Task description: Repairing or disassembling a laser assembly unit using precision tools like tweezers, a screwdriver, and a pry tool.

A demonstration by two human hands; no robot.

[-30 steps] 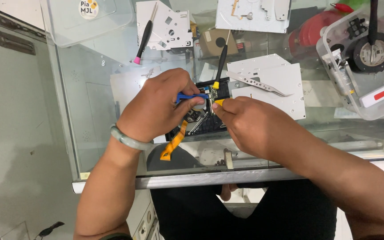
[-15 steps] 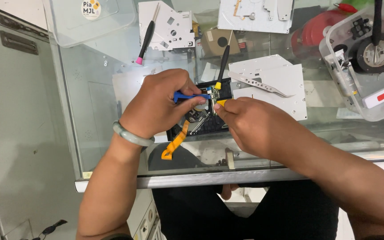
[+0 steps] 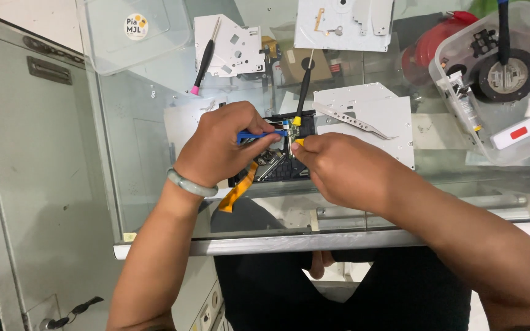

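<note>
I see left hand [image 3: 225, 150] curled shut on slim blue-handled tool [image 3: 259, 135], tip over small black electronic assembly [image 3: 277, 165] on glass bench [image 3: 148, 153]. Right hand [image 3: 345, 168] pinches tight on small yellow-tipped part [image 3: 299, 141] at assembly's edge. Orange flat ribbon cable [image 3: 239, 189] hangs from assembly. Black screwdriver with yellow collar [image 3: 302, 92] lies just beyond.

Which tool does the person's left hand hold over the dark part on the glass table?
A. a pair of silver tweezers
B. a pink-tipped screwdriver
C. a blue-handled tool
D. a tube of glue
C: the left hand grips a blue-handled tool over the dark part, while the pink-tipped screwdriver and the silver tweezers lie untouched on the glass table.
</note>
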